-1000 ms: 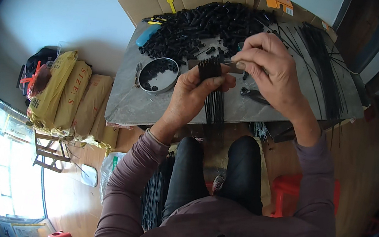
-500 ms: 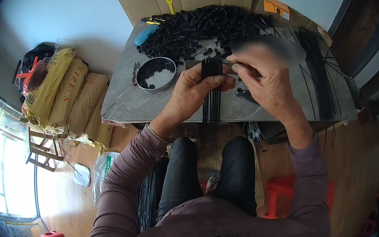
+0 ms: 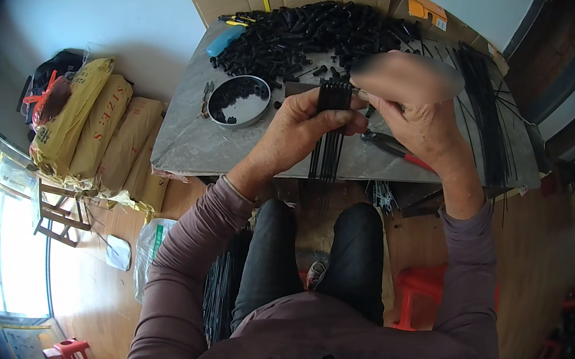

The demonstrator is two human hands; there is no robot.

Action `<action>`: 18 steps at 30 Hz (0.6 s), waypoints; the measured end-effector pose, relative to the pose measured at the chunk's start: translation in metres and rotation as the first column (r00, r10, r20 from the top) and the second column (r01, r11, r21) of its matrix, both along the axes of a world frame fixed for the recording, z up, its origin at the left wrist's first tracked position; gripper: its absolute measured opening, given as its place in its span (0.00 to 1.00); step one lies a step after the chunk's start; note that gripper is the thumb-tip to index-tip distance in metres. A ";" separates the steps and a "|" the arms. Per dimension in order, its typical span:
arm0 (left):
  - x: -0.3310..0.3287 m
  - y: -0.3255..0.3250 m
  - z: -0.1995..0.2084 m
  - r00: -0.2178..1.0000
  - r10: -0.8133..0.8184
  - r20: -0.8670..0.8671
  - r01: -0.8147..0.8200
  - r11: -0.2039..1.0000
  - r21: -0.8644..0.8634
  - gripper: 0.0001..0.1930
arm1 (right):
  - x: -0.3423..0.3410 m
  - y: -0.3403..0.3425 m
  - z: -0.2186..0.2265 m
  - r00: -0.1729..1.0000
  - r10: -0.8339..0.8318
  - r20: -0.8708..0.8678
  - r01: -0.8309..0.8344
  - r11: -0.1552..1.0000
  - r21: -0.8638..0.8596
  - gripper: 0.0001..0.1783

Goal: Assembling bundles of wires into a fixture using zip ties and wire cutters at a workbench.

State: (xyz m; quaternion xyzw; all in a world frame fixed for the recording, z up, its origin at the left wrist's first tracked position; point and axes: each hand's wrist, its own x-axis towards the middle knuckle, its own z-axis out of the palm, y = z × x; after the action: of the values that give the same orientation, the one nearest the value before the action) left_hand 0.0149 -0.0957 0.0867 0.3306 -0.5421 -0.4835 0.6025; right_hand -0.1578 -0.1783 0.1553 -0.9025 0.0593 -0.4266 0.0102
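My left hand (image 3: 301,127) is closed around a bundle of thin black rods (image 3: 335,99) held upright over the table's near edge, the thumb pressed across its front. The rods' thin ends hang below the hand, and their upper ends stand in a row above it. My right hand (image 3: 422,131) is closed in a pinch beside the top of the bundle. A blurred patch covers part of that hand, and what its fingertips hold cannot be made out. Under the right hand lie pliers (image 3: 416,158) with a red handle, partly hidden by the wrist.
A heap of black fittings (image 3: 305,34) spreads across the back of the grey table (image 3: 191,146). A round dish (image 3: 242,109) holds small black pieces. Long black rods (image 3: 486,110) lie at the right. Yellow sacks (image 3: 68,124) stand left; a red stool (image 3: 417,289) is at lower right.
The view has shifted slightly. My right hand has lifted a little from the table, and more of the pliers' red handle shows. My left hand keeps its grip on the bundle.
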 end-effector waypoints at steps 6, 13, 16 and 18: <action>0.002 0.000 0.001 0.999 -0.021 0.027 0.022 1.000 -0.012 0.13 | 0.006 -0.011 -0.006 0.990 0.141 0.008 -0.139 0.966 0.220 0.11; 0.004 -0.001 0.002 0.992 -0.053 0.114 0.057 0.998 -0.029 0.15 | 0.012 -0.015 0.003 0.964 0.255 -0.075 -0.225 0.932 0.284 0.10; 0.005 -0.002 0.001 0.993 -0.056 0.104 0.060 0.998 -0.033 0.16 | 0.011 -0.015 0.005 0.964 0.247 -0.093 -0.217 0.942 0.257 0.09; 0.006 -0.001 0.004 0.989 -0.071 0.126 0.074 0.997 -0.014 0.16 | 0.011 -0.015 0.006 0.962 0.260 -0.085 -0.232 0.940 0.250 0.09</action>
State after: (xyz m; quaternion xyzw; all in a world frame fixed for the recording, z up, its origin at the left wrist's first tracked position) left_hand 0.0206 -0.0967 0.0904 0.3350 -0.5950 -0.4784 0.5522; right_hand -0.1465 -0.1938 0.1609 -0.9183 -0.0028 -0.3584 0.1681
